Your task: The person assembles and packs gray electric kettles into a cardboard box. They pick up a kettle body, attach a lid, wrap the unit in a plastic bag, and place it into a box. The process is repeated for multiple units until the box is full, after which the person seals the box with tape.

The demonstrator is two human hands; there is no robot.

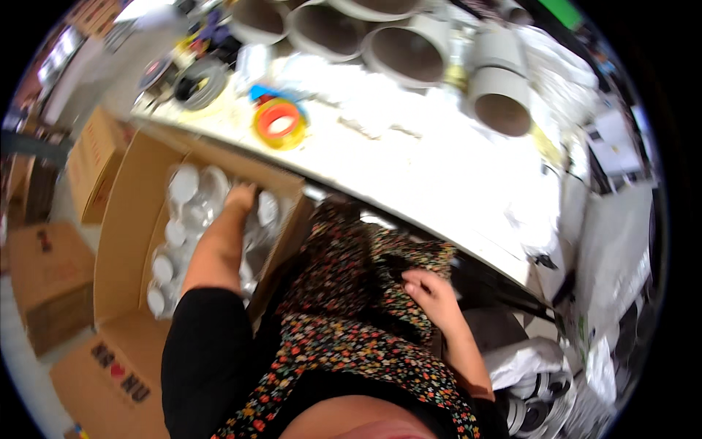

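My left hand (241,195) reaches down into an open cardboard box (124,241) on my left. Its fingertips are hidden among clear plastic jars (197,214) with white lids, so I cannot tell whether it grips one. The jars stand packed in the box, some of their round lids (183,183) facing up. My right hand (430,293) hangs in front of my flowered apron (351,336), near the table's edge. Its fingers are loosely bent and slightly apart, and nothing shows in them.
A white worktable (409,175) runs across the front. On it are tape rolls (279,124), a clear round tub (201,84) and large grey tubes (409,55). Closed cartons (50,271) stand at the far left. A white bag (534,366) with dark and white rolls sits at lower right.
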